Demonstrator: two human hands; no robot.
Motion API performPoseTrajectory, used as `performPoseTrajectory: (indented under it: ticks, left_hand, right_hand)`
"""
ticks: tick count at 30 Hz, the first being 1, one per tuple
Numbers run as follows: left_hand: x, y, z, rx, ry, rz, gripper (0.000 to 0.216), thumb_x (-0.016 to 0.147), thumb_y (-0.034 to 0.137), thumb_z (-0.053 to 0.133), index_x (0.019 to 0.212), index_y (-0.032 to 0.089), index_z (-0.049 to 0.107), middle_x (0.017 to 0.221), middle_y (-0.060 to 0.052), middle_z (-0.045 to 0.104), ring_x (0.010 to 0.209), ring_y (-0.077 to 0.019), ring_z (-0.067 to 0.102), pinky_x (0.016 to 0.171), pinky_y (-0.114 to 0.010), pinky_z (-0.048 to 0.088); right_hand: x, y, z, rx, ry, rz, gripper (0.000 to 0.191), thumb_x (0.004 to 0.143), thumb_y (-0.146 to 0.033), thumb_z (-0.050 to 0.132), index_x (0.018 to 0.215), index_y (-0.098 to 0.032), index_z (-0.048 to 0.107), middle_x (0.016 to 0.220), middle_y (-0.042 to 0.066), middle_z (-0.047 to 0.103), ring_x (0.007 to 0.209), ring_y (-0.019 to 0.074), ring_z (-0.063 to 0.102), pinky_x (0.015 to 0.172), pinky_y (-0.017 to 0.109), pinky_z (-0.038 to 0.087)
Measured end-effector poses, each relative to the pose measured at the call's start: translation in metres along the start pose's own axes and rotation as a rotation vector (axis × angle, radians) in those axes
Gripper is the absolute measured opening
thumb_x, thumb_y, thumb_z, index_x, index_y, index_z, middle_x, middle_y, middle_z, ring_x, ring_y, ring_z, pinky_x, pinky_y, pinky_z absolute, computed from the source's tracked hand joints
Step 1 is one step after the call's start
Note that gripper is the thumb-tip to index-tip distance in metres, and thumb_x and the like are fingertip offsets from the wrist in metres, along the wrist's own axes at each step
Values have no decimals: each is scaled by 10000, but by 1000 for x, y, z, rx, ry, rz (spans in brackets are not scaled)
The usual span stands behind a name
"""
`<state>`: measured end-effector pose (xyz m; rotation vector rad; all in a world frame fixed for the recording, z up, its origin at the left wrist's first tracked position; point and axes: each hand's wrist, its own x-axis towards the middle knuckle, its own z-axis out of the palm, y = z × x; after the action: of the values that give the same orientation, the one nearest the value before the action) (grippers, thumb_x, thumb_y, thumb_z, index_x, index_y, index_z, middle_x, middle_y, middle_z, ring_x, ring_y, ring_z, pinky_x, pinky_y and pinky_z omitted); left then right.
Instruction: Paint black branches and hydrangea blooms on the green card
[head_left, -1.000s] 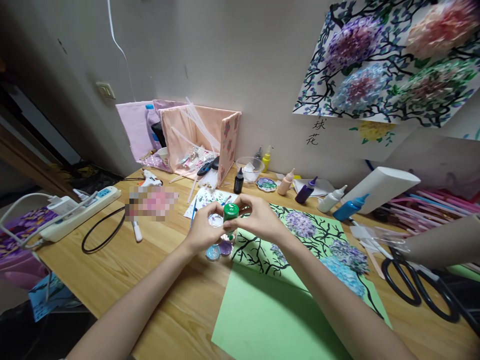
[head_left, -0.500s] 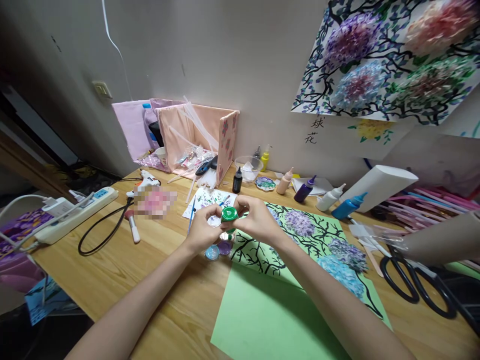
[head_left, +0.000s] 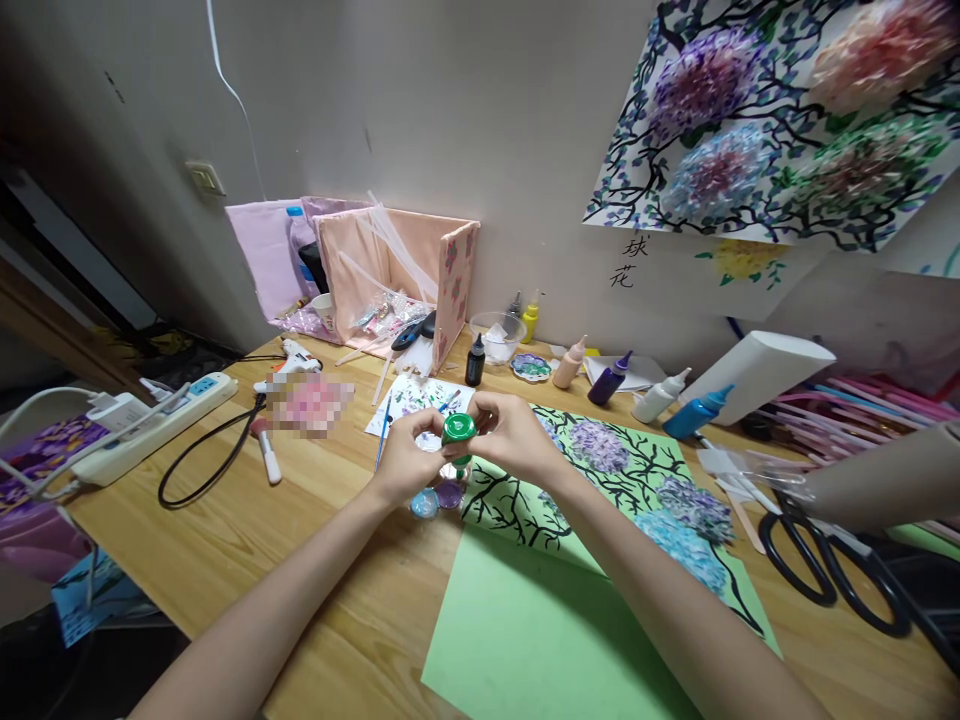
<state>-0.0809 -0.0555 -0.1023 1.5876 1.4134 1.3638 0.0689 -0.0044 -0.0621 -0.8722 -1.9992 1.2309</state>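
Between them, my left hand [head_left: 409, 455] and my right hand [head_left: 514, 435] hold a green paint bottle [head_left: 459, 428] upside down, its base facing me and its nozzle pointing down. Fingers of both hands are closed around its sides. Just below the nozzle is a small paint palette [head_left: 425, 503] with light blue and purple wells, partly hidden by my hands. To the right, under my right forearm, lies green paper [head_left: 517, 500] painted with black branches, bearing purple and blue raised flowers [head_left: 600, 445]. A paint-marked white sheet [head_left: 416, 395] and a thin blue brush [head_left: 383, 432] lie behind my left hand.
Paint bottles in black [head_left: 475, 360], peach [head_left: 569, 363], purple [head_left: 611, 378], white [head_left: 660, 396] and blue [head_left: 699, 411] line the back. Scissors [head_left: 799, 560] lie at right. A glue gun [head_left: 289, 362], its cable and a power strip [head_left: 157, 430] occupy the left. A pink box [head_left: 457, 290] stands against the wall.
Almost nothing differs. Both hands keep the green bottle inverted over the palette, and the view has shifted very slightly.
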Motion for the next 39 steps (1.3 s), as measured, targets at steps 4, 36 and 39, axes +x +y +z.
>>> performPoseTrajectory:
  ticks: [4,36,39]
  left_hand:
    - [0,-1,0,-2,-6,-3,180,636,227,667,639,156,502,659,15,517,660,-123,476,634,-229,379]
    - [-1,6,1,0,-91,-4,140,685,166,629,796,169,543,810,5,573,809,-154,539,716,-228,420]
    - [0,2,0,-14,-87,-17,182,646,148,653,772,166,523,790,14,556,788,-145,523,685,-213,409]
  right_hand:
    - [0,2,0,-4,4,-10,322,560,-303,758,583,-173,465,569,-49,457,540,85,411,491,214,331]
    - [4,2,-10,-14,-10,-11,322,541,-272,758,654,-180,470,648,-36,535,606,110,504,535,224,390]
    - [4,4,-9,-82,4,-56,298,549,-262,748,635,-177,476,643,-40,514,606,106,489,549,228,385]
